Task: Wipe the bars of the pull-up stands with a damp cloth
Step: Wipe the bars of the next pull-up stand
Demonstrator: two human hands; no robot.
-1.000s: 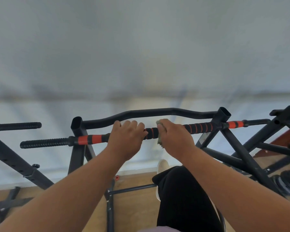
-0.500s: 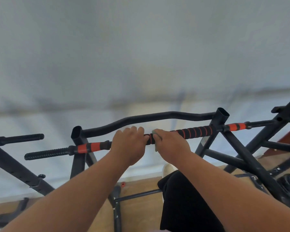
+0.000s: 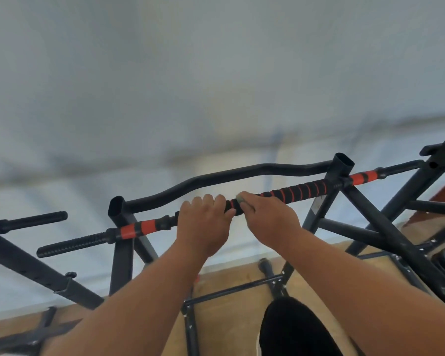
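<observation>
Leftmost, I see a neighbouring stand's black handle (image 3: pixel 31 222), then the ribbed end of the grip bar (image 3: pixel 303 190) I am working on, which runs from lower left up to upper right across the stand, with a curved black bar (image 3: pixel 229 178) behind it. My left hand (image 3: pixel 203 227) has its fingers curled over the bar near its middle, steadying it. Just beside it, my right hand (image 3: pixel 270 219) presses the cloth (image 3: pixel 240 197) against the bar; only a pale corner shows above the fingers, which wrap round it. The bar's long axis leads away from the right hand toward the upright post (image 3: pixel 342 165), so I judge the unwiped striped stretch lies that way, and the right hand, being nearer, should slide the cloth along it.
</observation>
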